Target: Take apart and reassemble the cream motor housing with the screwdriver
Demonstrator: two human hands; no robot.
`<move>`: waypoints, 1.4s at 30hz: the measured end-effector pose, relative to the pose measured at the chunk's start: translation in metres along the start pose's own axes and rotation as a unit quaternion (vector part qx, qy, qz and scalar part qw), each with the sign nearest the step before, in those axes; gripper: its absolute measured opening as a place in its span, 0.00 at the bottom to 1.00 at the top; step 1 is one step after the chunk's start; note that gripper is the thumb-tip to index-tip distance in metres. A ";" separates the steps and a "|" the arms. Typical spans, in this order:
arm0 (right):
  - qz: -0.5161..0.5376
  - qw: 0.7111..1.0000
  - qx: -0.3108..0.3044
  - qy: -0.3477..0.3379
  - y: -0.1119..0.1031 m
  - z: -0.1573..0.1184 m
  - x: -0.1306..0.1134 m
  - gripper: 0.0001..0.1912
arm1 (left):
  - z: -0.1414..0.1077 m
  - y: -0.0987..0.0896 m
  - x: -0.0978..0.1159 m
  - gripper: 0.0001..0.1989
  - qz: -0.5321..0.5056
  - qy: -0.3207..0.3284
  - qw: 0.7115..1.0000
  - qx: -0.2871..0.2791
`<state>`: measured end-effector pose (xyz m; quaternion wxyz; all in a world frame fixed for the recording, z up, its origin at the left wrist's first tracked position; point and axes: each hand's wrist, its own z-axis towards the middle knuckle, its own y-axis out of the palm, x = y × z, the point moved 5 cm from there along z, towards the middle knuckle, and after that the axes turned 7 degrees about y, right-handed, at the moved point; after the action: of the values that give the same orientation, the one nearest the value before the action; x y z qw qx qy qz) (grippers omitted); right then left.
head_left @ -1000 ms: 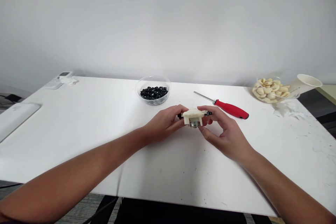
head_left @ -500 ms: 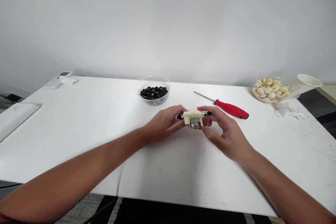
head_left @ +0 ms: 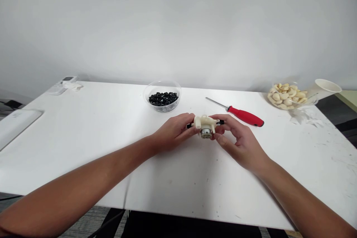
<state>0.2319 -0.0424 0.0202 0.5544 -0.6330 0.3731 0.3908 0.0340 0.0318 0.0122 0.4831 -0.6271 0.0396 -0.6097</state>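
A cream plastic housing with a small silver motor (head_left: pixel 206 133) set in it sits between my two hands, above the white table. Black pieces stick out at its left and right sides. My left hand (head_left: pixel 176 131) grips the left side, thumb in front and fingers behind. On the other side, my right hand (head_left: pixel 242 139) is closed round the right end, its index finger along the top and its thumb beside the motor. Fingertips behind the housing are partly hidden. Just beyond my right hand lies a screwdriver (head_left: pixel 245 115) with a red handle.
A clear bowl (head_left: pixel 162 108) of small black pieces stands behind my hands. At the back right are a tub of pale shell-like pieces (head_left: pixel 287 96), a white cup (head_left: pixel 328 86) and crumpled clear plastic (head_left: pixel 306 116). A remote control (head_left: pixel 63 84) and a white box-shaped object (head_left: pixel 19 124) lie at left.
The housing has turned and tilted slightly in my hands, so more of the motor's round end shows. Both hands have barely shifted.
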 end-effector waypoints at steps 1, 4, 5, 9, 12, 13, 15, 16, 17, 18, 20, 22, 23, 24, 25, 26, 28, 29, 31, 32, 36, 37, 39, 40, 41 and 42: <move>0.003 1.000 -0.003 0.000 0.000 0.000 0.000 0.20 | 0.000 0.000 0.000 0.20 0.000 0.007 1.000 -0.001; -0.009 1.000 0.002 0.018 0.000 0.002 0.003 0.15 | -0.001 0.000 0.002 0.20 -0.008 0.016 1.000 0.001; -0.020 0.999 0.010 0.026 -0.001 0.004 0.004 0.15 | -0.001 -0.001 0.002 0.20 -0.010 0.015 1.000 0.004; -0.054 0.997 0.038 0.043 -0.004 0.007 0.007 0.17 | -0.002 -0.003 0.002 0.23 -0.012 0.001 1.000 0.024; -0.009 0.998 0.025 0.058 -0.004 0.008 0.007 0.20 | -0.002 -0.003 0.000 0.24 0.000 0.004 0.999 0.039; 0.015 0.998 0.018 0.061 -0.004 0.008 0.007 0.20 | -0.001 -0.003 -0.001 0.25 0.005 0.006 0.999 0.047; 0.056 0.996 0.004 0.064 -0.003 0.008 0.005 0.21 | -0.001 -0.004 -0.002 0.25 -0.002 0.006 0.998 0.058; 0.067 0.996 -0.001 0.064 -0.003 0.008 0.005 0.22 | -0.001 -0.004 -0.002 0.25 -0.016 0.000 0.998 0.058; 0.071 0.995 -0.003 0.064 -0.003 0.008 0.004 0.22 | -0.002 -0.004 -0.002 0.26 -0.037 -0.009 0.998 0.054; 0.072 0.995 -0.002 0.063 -0.004 0.008 0.004 0.23 | -0.003 -0.004 -0.002 0.26 -0.063 -0.020 0.997 0.049; 0.076 0.995 0.007 0.061 -0.005 0.010 0.005 0.24 | -0.005 -0.004 0.000 0.25 -0.120 -0.029 0.991 0.044; 0.088 0.994 0.015 0.056 -0.007 0.012 0.007 0.25 | -0.006 -0.006 0.003 0.21 -0.145 -0.018 0.988 0.039; 0.095 0.994 0.019 0.054 -0.007 0.013 0.008 0.25 | -0.006 -0.006 0.004 0.18 -0.140 -0.010 0.990 0.035; 0.102 0.993 0.023 0.052 -0.008 0.014 0.010 0.25 | -0.007 -0.006 0.006 0.14 -0.125 -0.002 0.992 0.028; 0.106 0.993 0.027 0.051 -0.009 0.014 0.011 0.24 | -0.006 -0.005 0.006 0.11 -0.104 0.004 0.994 0.021; 0.108 0.992 0.032 0.049 -0.009 0.015 0.013 0.24 | -0.006 -0.004 0.007 0.09 -0.082 0.007 0.996 0.017; 0.102 0.993 0.043 0.042 -0.010 0.015 0.014 0.24 | -0.006 -0.003 0.007 0.10 -0.048 0.009 0.999 0.013; 0.093 0.994 0.047 0.036 -0.011 0.014 0.014 0.24 | -0.005 -0.002 0.007 0.11 -0.037 0.008 0.999 0.013; 0.069 0.996 0.050 0.025 -0.011 0.013 0.012 0.24 | -0.005 -0.003 0.007 0.14 -0.024 0.000 1.000 0.018; 0.060 0.997 0.046 0.017 -0.011 0.012 0.010 0.23 | -0.005 -0.003 0.007 0.15 -0.024 -0.004 0.999 0.021; 0.022 0.999 0.028 -0.018 -0.010 0.008 0.004 0.16 | -0.005 -0.004 0.007 0.16 -0.042 -0.007 0.999 0.024; 0.006 0.999 0.031 -0.026 -0.011 0.007 0.003 0.15 | -0.006 -0.005 0.007 0.16 -0.047 -0.007 0.999 0.024; -0.027 0.998 0.043 -0.030 -0.011 0.006 0.003 0.16 | -0.006 -0.005 0.007 0.17 -0.058 -0.009 0.998 0.026; -0.041 0.998 0.047 -0.029 -0.011 0.007 0.004 0.16 | -0.006 -0.006 0.007 0.17 -0.064 -0.009 0.997 0.029; -0.053 0.997 0.049 -0.028 -0.011 0.007 0.005 0.17 | -0.006 -0.006 0.007 0.18 -0.071 -0.008 0.997 0.032; -0.062 0.997 0.048 -0.027 -0.010 0.007 0.006 0.18 | -0.007 -0.006 0.007 0.18 -0.077 -0.006 0.996 0.035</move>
<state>0.2432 -0.0341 0.0183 0.6174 -0.6163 0.3365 0.3547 0.0271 0.0271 0.0200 0.4562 -0.6146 -0.0332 -0.6427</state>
